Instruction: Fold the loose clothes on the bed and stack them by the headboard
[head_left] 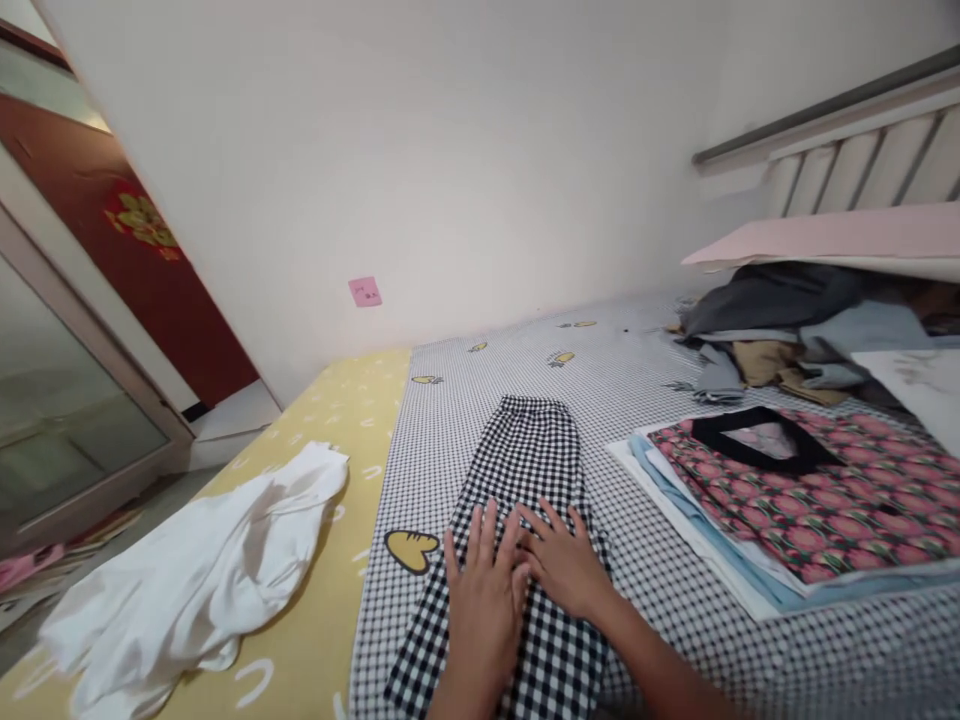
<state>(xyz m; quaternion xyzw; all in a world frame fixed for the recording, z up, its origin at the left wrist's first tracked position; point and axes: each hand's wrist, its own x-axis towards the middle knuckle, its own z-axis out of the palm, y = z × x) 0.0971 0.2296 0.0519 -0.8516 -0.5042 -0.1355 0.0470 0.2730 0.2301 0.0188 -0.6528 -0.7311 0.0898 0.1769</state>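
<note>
Resting left hand [484, 605] and right hand [566, 565] on checked garment [529, 450], grip spread, holding nothing; we smooth best pressing evenly toward gathered end [534, 404] at twelve o'clock.

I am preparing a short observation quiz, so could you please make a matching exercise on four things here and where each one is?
1. checked garment
2. white garment
3. patterned top
4. pink card

A. on the wall
B. under the left hand and right hand
C. atop the folded stack
D. crumpled on yellow fabric

Pairs: 1-B, 2-D, 3-C, 4-A
</note>
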